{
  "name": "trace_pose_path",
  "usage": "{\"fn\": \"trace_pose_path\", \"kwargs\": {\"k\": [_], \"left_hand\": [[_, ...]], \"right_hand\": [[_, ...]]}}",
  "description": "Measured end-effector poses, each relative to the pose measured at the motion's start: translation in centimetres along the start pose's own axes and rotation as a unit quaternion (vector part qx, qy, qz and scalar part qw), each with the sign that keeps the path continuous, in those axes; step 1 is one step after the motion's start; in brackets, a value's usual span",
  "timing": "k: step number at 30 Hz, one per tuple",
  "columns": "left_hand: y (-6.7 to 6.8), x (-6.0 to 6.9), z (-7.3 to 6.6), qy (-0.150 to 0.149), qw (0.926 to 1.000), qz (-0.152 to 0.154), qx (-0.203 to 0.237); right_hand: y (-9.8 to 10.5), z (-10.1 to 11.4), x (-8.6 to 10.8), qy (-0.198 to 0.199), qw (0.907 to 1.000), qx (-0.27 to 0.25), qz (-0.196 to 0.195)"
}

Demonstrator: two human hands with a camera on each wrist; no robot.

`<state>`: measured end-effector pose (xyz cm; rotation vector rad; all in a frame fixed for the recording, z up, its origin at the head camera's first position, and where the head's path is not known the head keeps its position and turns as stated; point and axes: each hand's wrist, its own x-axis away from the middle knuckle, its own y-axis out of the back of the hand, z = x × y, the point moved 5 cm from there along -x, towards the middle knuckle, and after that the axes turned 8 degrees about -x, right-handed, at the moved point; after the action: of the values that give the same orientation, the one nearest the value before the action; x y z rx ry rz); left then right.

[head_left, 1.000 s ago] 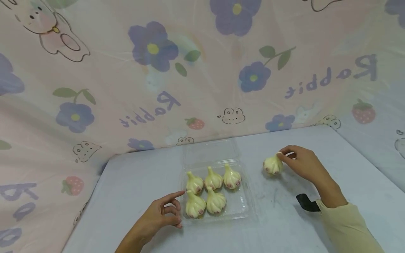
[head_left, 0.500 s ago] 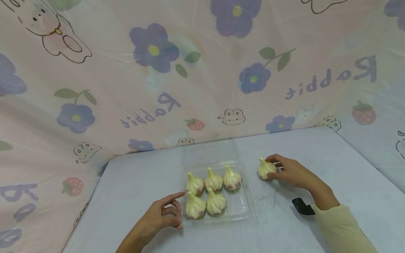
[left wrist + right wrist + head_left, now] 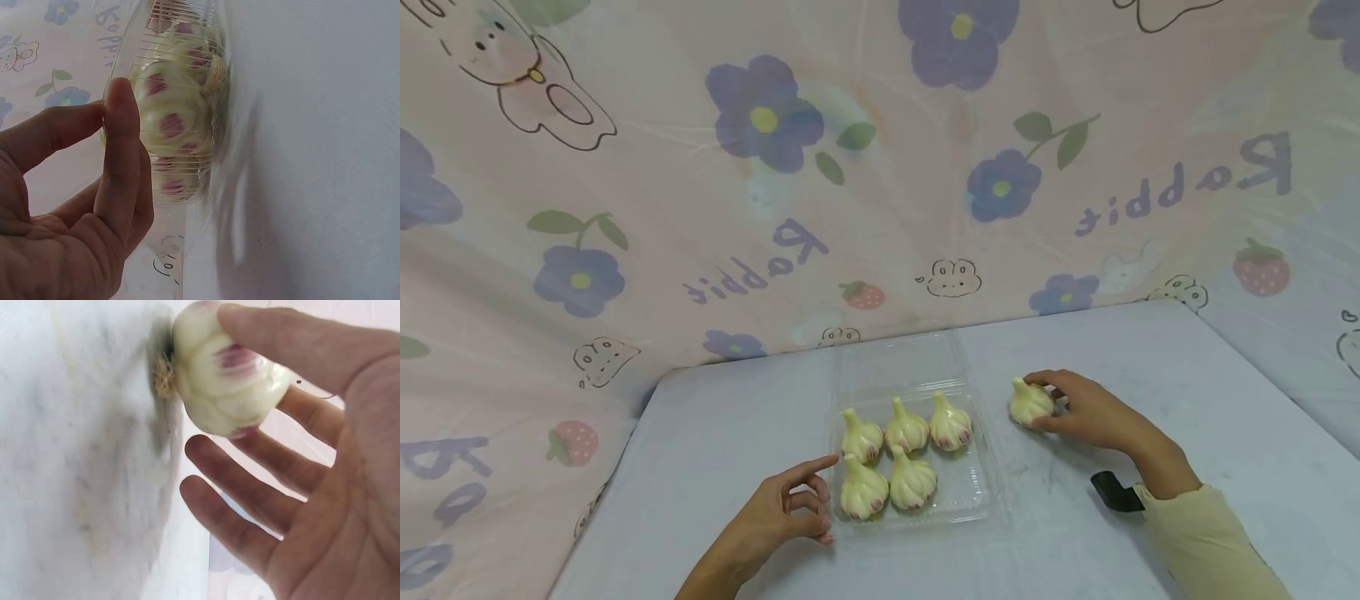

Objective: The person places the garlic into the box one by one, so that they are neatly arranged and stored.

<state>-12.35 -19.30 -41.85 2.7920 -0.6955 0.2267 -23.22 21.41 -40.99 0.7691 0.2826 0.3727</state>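
Observation:
My right hand (image 3: 1090, 410) holds a pale garlic bulb (image 3: 1028, 402), neck up, to the right of a clear plastic box (image 3: 951, 492). In the right wrist view, the thumb lies on one side of the bulb, with fingers (image 3: 275, 456) on the other. Its root end is at or just above the table; I cannot tell if they touch. Inside the box stand several more garlic bulbs (image 3: 912, 481), three in the back row (image 3: 906, 427) and two in front. My left hand (image 3: 771, 512) rests against the box's left side, fingers (image 3: 119, 137) touching its wall.
Behind the box lies its clear lid (image 3: 898, 362), folded back on the white table (image 3: 745, 408). A black angled piece (image 3: 1116, 492) sits by the right wrist. Printed cloth (image 3: 865, 192) hangs behind and beside the table.
My right hand has moved left and slightly nearer with the garlic bulb, shifting from its neck to its side. The left hand and box have stayed put.

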Motion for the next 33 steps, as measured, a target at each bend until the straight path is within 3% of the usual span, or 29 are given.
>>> {"fn": "trace_pose_path", "kwargs": {"k": [6,11,33], "left_hand": [[-0.1,0.1,0.0,0.000,1.0000,0.003,0.003],[0.0,0.0,0.0,-0.001,1.0000,0.003,-0.002],[0.0,0.0,-0.1,0.002,1.0000,0.006,0.005]], "right_hand": [[0.0,-0.4,0.2,-0.015,0.9995,-0.028,0.005],[0.1,-0.7,0.2,-0.033,0.9991,-0.025,0.002],[1.5,-0.5,0.5,-0.049,0.9982,-0.024,-0.027]]}}
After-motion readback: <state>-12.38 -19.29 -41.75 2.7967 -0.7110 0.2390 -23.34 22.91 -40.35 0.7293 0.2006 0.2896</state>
